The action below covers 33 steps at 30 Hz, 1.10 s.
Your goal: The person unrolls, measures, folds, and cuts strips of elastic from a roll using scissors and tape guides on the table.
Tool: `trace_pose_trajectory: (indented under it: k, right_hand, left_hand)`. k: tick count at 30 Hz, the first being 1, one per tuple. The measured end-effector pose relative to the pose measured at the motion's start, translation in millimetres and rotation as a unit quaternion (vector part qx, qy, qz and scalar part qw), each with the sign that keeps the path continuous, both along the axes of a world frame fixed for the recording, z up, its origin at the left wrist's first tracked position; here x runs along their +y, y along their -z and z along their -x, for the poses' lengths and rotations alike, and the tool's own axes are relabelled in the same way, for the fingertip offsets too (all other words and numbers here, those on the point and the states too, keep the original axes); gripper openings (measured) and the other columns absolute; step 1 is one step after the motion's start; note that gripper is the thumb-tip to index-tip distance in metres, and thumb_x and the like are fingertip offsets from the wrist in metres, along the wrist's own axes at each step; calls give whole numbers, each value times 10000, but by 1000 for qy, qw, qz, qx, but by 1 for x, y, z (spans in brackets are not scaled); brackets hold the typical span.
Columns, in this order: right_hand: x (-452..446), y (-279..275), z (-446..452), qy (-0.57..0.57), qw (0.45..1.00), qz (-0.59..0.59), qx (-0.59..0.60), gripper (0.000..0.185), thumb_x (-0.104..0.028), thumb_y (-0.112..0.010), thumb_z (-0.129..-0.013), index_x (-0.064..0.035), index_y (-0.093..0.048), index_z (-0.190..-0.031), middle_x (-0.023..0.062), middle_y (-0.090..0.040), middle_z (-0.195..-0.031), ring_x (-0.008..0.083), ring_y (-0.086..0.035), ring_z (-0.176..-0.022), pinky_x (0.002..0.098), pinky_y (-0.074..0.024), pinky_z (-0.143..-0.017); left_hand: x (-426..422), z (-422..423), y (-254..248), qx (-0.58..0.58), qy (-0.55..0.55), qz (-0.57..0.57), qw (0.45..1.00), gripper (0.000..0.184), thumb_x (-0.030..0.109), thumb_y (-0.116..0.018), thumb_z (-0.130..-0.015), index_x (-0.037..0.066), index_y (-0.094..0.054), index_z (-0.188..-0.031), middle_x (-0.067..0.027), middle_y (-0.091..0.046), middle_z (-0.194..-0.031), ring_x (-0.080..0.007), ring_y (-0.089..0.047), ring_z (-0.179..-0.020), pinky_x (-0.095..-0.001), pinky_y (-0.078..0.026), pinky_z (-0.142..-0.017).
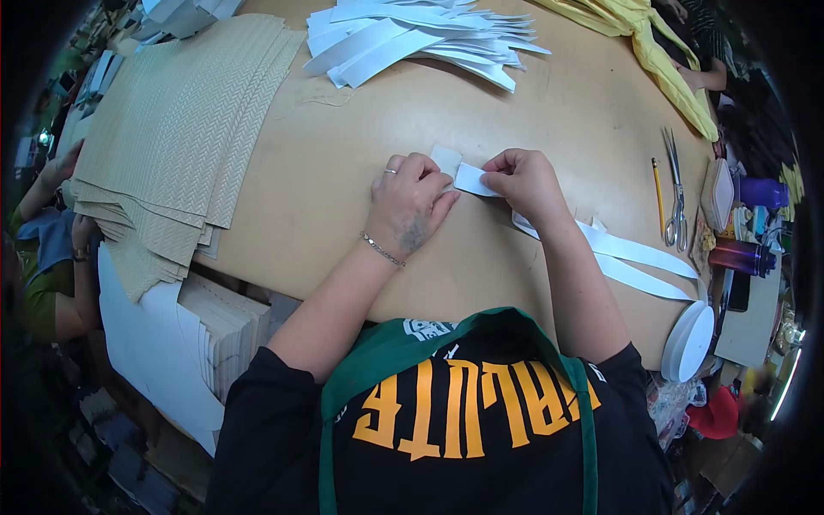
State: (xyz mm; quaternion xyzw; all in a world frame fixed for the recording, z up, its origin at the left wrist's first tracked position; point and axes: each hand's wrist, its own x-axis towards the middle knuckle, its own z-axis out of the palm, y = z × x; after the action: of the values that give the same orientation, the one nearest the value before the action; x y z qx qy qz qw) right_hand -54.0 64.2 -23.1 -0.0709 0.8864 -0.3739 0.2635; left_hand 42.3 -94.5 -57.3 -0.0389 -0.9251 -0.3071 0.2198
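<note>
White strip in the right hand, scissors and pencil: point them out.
White strip [472, 180]: head view, on its exposed face, beside the right hand [525, 182].
Scissors [679, 192]: head view, near the middle, around the pivot.
Pencil [659, 199]: head view, midway along its yellow shaft.

White strip [474, 179], beige herringbone sheets [184, 112], yellow pencil [659, 196]

Scissors [678, 190] beside a yellow pencil [659, 201], purple tumbler [740, 257] nearby
</note>
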Motion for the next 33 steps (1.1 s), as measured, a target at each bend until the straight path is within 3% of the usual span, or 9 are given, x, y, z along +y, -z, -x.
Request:
trace_pose_trajectory:
  k: [11, 14, 17, 20, 26, 33]
  right_hand:
    - [-4, -8, -3, -34, 998, -41, 38, 180, -113, -623, -710, 1, -676, -838, 183, -659, -774, 272, -648, -715, 341, -502, -706]
    - [-5, -7, -5, -49, 996, -51, 56, 154, -116, -632, -703, -23, -678, -817, 167, -651, -832, 279, -628, -745, 358, -495, -708]
    - [-1, 2, -12, -144, 949, -79, 269, 128, -109, -639, -717, -62, -674, -831, 104, -623, -923, 260, -587, -826, 365, -479, -720]
    - [6, 11, -12, -237, 904, -30, 354, 139, -132, -651, -734, -95, -663, -867, 42, -580, -993, 237, -532, -906, 368, -458, -741]
    - [10, 18, -21, -262, 892, -7, 368, 208, -191, -661, -740, -108, -644, -930, 2, -577, -1000, 225, -508, -945, 374, -441, -777]
    - [5, 9, -28, -292, 845, -125, 430, 215, -156, -557, -762, -106, -636, -955, -18, -567, -1033, 217, -506, -988, 396, -420, -815]
  left_hand:
    - [3, 4, 4, 1, -5, -4, 1000, 109, 137, -726, -680, 81, -649, -734, -28, -553, -803, -223, -531, -768, -341, -449, -631]
    - [3, 5, 4, 15, -4, 0, 1000, 109, 134, -724, -682, 77, -655, -744, -32, -552, -799, -224, -532, -760, -340, -449, -623]
    - [3, 5, 4, 22, -2, 11, 1000, 112, 131, -724, -682, 75, -659, -754, -35, -552, -798, -224, -532, -755, -340, -451, -616]
    - [3, 5, 7, 24, -3, 16, 1000, 108, 128, -723, -682, 77, -660, -754, -35, -552, -795, -223, -531, -750, -338, -453, -610]
    - [4, 5, 7, 30, -6, 27, 999, 99, 121, -720, -682, 88, -656, -749, -28, -552, -787, -220, -530, -746, -333, -455, -604]
    - [3, 4, 4, 19, 8, 14, 1000, 91, 109, -711, -685, 88, -649, -747, -27, -552, -792, -217, -529, -750, -335, -453, -612]
